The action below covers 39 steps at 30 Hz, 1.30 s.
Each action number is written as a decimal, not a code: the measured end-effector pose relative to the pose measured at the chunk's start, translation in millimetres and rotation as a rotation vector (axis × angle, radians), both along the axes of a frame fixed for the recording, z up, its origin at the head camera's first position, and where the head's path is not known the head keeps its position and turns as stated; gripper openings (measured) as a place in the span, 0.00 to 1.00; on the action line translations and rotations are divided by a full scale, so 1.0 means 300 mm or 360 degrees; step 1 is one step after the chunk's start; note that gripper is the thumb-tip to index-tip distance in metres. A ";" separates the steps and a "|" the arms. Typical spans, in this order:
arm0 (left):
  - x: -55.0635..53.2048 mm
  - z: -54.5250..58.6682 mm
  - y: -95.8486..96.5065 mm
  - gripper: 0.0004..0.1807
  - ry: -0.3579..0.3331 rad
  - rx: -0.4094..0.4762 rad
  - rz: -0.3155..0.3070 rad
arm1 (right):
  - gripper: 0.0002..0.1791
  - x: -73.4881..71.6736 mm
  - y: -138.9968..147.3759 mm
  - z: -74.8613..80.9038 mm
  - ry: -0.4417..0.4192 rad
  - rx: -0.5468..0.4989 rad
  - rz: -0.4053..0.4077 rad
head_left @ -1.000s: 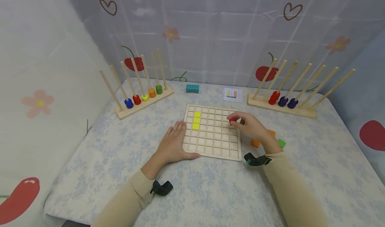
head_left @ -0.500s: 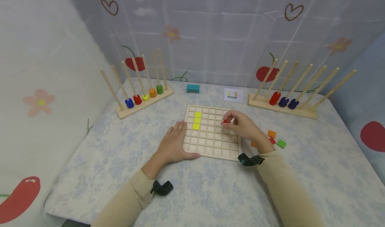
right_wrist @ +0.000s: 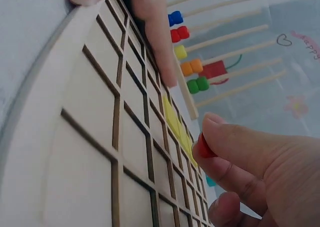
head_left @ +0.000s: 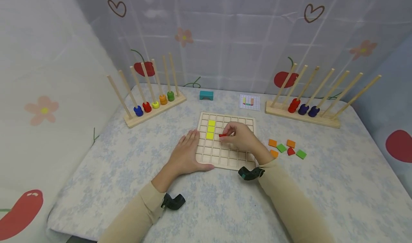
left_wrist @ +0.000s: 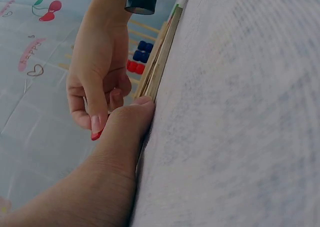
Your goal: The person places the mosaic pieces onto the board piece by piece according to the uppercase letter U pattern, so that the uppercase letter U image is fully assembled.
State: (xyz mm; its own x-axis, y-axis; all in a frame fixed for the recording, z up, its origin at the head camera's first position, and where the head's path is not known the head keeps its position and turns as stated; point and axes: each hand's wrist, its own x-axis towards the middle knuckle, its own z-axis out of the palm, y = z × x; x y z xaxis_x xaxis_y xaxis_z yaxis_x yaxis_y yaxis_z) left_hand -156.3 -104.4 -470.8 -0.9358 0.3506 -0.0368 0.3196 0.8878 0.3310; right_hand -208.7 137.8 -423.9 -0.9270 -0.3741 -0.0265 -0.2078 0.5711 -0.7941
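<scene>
A wooden grid board [head_left: 231, 160] lies on the table, with several yellow tiles [head_left: 210, 129] in a column near its left side. My left hand [head_left: 183, 155] rests against the board's left edge, fingers straight and thumb along the near edge. Above the board's middle, right of the yellow tiles, my right hand [head_left: 241, 137] pinches a small red tile [head_left: 222, 135] between thumb and fingers. The right wrist view shows this red tile [right_wrist: 205, 146] partly covered by the fingertips.
Loose orange tiles [head_left: 291, 143], green tiles [head_left: 301, 154] and a red tile [head_left: 291, 151] lie right of the board. Behind stand two peg racks with beads, one left [head_left: 154, 110] and one right [head_left: 302, 118]. A teal block [head_left: 206, 95] and a pattern card [head_left: 249, 102] lie between them.
My right hand has moved left across the board with the red tile, from its right side to beside the yellow column. The loose tiles on the right are uncovered. My left hand stays put.
</scene>
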 end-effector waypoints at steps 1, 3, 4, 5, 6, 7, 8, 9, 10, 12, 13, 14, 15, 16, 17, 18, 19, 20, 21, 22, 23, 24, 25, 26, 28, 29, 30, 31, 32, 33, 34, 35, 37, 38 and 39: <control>0.000 -0.001 0.000 0.77 0.0002 0.0000 0.0000 | 0.10 0.000 -0.014 -0.002 0.0004 -0.0005 0.0004; -0.002 -0.002 -0.001 0.77 0.0007 -0.0005 -0.0002 | 0.10 0.000 -0.041 -0.006 0.0006 -0.0020 0.0017; -0.002 -0.003 -0.001 0.77 0.0012 -0.0006 -0.0005 | 0.10 0.001 -0.053 -0.008 -0.0001 -0.0019 0.0022; -0.002 -0.003 -0.002 0.78 0.0016 -0.0011 -0.0006 | 0.11 0.002 -0.066 -0.011 -0.0010 -0.0012 0.0025; -0.002 -0.003 -0.002 0.78 0.0016 -0.0016 -0.0007 | 0.11 0.003 -0.078 -0.014 -0.0019 -0.0006 0.0029; -0.002 -0.002 -0.002 0.78 0.0020 -0.0015 -0.0011 | 0.11 0.005 -0.089 -0.017 -0.0023 -0.0008 0.0033; -0.001 0.000 -0.003 0.78 0.0024 -0.0013 -0.0014 | 0.11 0.007 -0.099 -0.020 -0.0025 0.0001 0.0036; -0.001 0.001 -0.003 0.78 0.0028 -0.0013 -0.0016 | 0.11 0.009 -0.108 -0.022 -0.0027 0.0011 0.0040; 0.000 0.002 -0.004 0.78 0.0032 -0.0008 -0.0020 | 0.11 0.011 -0.116 -0.024 -0.0025 0.0021 0.0042; 0.001 0.005 -0.004 0.77 0.0036 -0.0001 -0.0025 | 0.11 0.015 -0.130 -0.028 -0.0012 0.0031 0.0052; 0.002 0.006 -0.005 0.77 0.0037 0.0006 -0.0028 | 0.11 0.017 -0.136 -0.030 0.0000 0.0040 0.0052; 0.002 0.006 -0.005 0.77 0.0039 0.0008 -0.0031 | 0.11 0.019 -0.141 -0.032 0.0004 0.0044 0.0050; 0.002 0.006 -0.005 0.77 0.0040 0.0005 -0.0033 | 0.11 0.021 -0.145 -0.033 0.0008 0.0046 0.0048; 0.002 0.006 -0.005 0.77 0.0040 0.0006 -0.0035 | 0.11 0.022 -0.148 -0.035 0.0015 0.0050 0.0043; 0.002 0.006 -0.005 0.77 0.0039 0.0004 -0.0036 | 0.11 0.023 -0.151 -0.038 0.0023 0.0059 0.0038; 0.002 0.006 -0.006 0.77 0.0038 0.0002 -0.0036 | 0.11 0.024 -0.153 -0.040 0.0034 0.0069 0.0033; 0.001 0.005 -0.006 0.77 0.0036 -0.0001 -0.0036 | 0.11 0.024 -0.155 -0.042 0.0048 0.0083 0.0029; 0.001 0.004 -0.006 0.77 0.0036 -0.0004 -0.0037 | 0.11 0.025 -0.157 -0.043 0.0058 0.0094 0.0026; 0.001 0.003 -0.006 0.77 0.0035 -0.0005 -0.0037 | 0.11 0.024 -0.159 -0.045 0.0073 0.0112 0.0024; 0.000 0.002 -0.007 0.77 0.0036 -0.0004 -0.0038 | 0.10 0.024 -0.160 -0.046 0.0088 0.0130 0.0022; 0.000 0.001 -0.007 0.77 0.0037 -0.0004 -0.0038 | 0.10 0.024 -0.161 -0.047 0.0101 0.0148 0.0022; 0.000 0.001 -0.008 0.77 0.0037 -0.0001 -0.0039 | 0.10 0.024 -0.162 -0.048 0.0115 0.0167 0.0023; 0.000 0.001 -0.008 0.77 0.0041 0.0003 -0.0041 | 0.10 0.025 -0.162 -0.047 0.0128 0.0189 0.0026; 0.000 0.001 -0.008 0.77 0.0044 0.0009 -0.0042 | 0.10 0.025 -0.163 -0.047 0.0139 0.0210 0.0031; 0.001 0.002 -0.009 0.77 0.0049 0.0016 -0.0044 | 0.10 0.026 -0.163 -0.046 0.0158 0.0245 0.0041; 0.002 0.003 -0.010 0.77 0.0049 0.0019 -0.0044 | 0.10 0.027 -0.164 -0.046 0.0172 0.0262 0.0049; 0.002 0.004 -0.010 0.77 0.0051 0.0022 -0.0045 | 0.10 0.027 -0.164 -0.046 0.0185 0.0277 0.0056; 0.002 0.004 -0.010 0.76 0.0053 0.0021 -0.0043 | 0.10 0.028 -0.164 -0.047 0.0197 0.0289 0.0064; 0.003 0.005 -0.010 0.76 0.0053 0.0018 -0.0043 | 0.10 0.029 -0.164 -0.047 0.0207 0.0298 0.0071; 0.003 0.005 -0.010 0.76 0.0053 0.0011 -0.0043 | 0.10 0.029 -0.163 -0.047 0.0218 0.0310 0.0077; 0.004 0.006 -0.009 0.76 0.0054 0.0010 -0.0043 | 0.11 0.030 -0.163 -0.047 0.0228 0.0320 0.0083; 0.004 0.006 -0.009 0.76 0.0052 0.0006 -0.0043 | 0.11 0.030 -0.162 -0.048 0.0235 0.0330 0.0090; 0.004 0.006 -0.007 0.76 0.0047 -0.0001 -0.0043 | 0.11 0.032 -0.160 -0.049 0.0244 0.0345 0.0095; 0.004 0.006 -0.006 0.76 0.0048 0.0000 -0.0045 | 0.11 0.032 -0.159 -0.049 0.0247 0.0349 0.0094; 0.004 0.006 -0.005 0.76 0.0045 -0.0003 -0.0043 | 0.11 0.033 -0.158 -0.049 0.0246 0.0352 0.0092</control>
